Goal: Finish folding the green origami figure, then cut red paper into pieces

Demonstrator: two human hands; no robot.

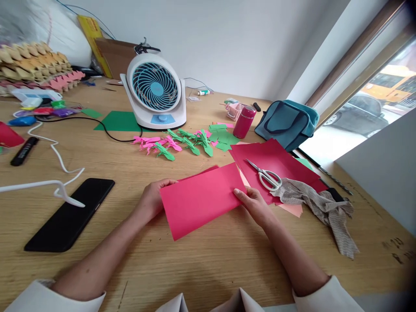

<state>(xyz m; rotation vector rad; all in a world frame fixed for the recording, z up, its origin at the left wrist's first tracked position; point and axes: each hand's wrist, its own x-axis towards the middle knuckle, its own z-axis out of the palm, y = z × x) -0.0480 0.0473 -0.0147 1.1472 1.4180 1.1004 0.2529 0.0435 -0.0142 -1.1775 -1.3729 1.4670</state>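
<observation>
A rectangle of red paper (203, 201) is held up over the table, tilted toward me. My right hand (255, 203) pinches its right edge, thumb on the front face. At the upper left my left hand (156, 199) grips from behind, its fingers partly hidden by the sheet. A strip of red paper (199, 173) shows behind the top edge; whether it is a separate piece I cannot tell. To the right lies a stack of larger red sheets (286, 162), with white-handled scissors (269, 178) on top. Pink and green paper cutouts (188, 142) are heaped beyond my hands.
A white fan (156, 91) stands at the back, near a red bottle (244, 122) and a teal bag (286, 123). On the left are a black phone (69, 216), a white cable (61, 162) and a marker (24, 151). A crumpled cloth (316, 203) lies right.
</observation>
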